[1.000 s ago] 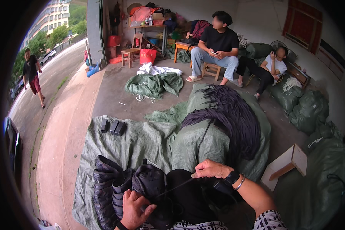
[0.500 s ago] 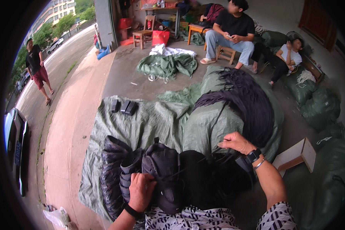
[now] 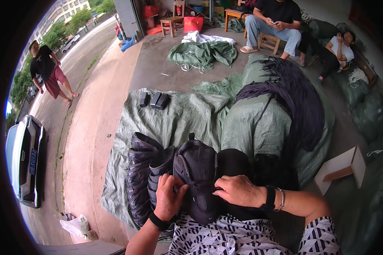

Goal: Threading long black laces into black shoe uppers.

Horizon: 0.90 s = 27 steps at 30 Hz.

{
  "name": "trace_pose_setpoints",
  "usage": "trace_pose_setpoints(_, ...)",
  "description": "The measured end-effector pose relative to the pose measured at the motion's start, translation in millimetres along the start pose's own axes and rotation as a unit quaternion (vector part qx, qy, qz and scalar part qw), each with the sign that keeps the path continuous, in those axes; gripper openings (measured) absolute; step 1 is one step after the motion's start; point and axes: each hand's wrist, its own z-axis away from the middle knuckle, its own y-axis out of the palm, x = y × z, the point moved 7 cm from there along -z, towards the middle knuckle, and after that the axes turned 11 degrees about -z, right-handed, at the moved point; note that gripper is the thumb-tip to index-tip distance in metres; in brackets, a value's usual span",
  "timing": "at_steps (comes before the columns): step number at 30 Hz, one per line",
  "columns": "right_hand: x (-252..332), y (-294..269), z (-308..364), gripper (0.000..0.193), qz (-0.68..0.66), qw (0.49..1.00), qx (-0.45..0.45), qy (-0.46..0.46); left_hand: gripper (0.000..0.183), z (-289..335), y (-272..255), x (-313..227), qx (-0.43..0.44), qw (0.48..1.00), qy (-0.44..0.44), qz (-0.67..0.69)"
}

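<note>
A black high-top shoe (image 3: 196, 170) lies across my lap, its pull loop pointing away from me. My left hand (image 3: 170, 197) is closed in a pinch at the shoe's left lacing edge. On the opposite edge, my right hand (image 3: 238, 191) pinches a dark shoelace, hard to make out against the black upper. Dark lace also crosses the shoe between the two hands. Left of the shoe stands a row of nested black shoes (image 3: 140, 178). Beyond my right hand, a thick bundle of black laces (image 3: 304, 102) drapes over a green woven sack (image 3: 259, 123).
Small black boxes (image 3: 159, 101) rest on a green tarp (image 3: 183, 117). A white open box (image 3: 342, 168) is at right. One person (image 3: 276, 25) sits beyond the sack; another (image 3: 340, 53) reclines on sacks. A third (image 3: 49, 72) walks outside near a parked car (image 3: 30, 161).
My right hand has come left and down from beside the sack to the shoe's edge. The view has shifted, and the person outside has taken a step.
</note>
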Motion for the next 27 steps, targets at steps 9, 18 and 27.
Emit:
trace_pose_setpoints(9, -3.5, -5.3, 5.4, 0.017, -0.134, 0.984, 0.112, 0.017, 0.023, 0.0, -11.0, -3.4, -0.058, 0.996, 0.045, -0.043)
trace_pose_setpoints(18, -5.0, -50.9, 10.6, 0.015, -0.015, 0.995, 0.101, 0.007, 0.012, -1.8, 5.2, 5.3, 0.145, 0.887, -0.134, 0.417)
trace_pose_setpoints(27, -1.3, -36.8, 14.6, 0.016, -0.05, 0.989, 0.14, -0.017, 0.017, -6.9, -59.9, 62.4, -0.139, 0.865, -0.225, 0.427)
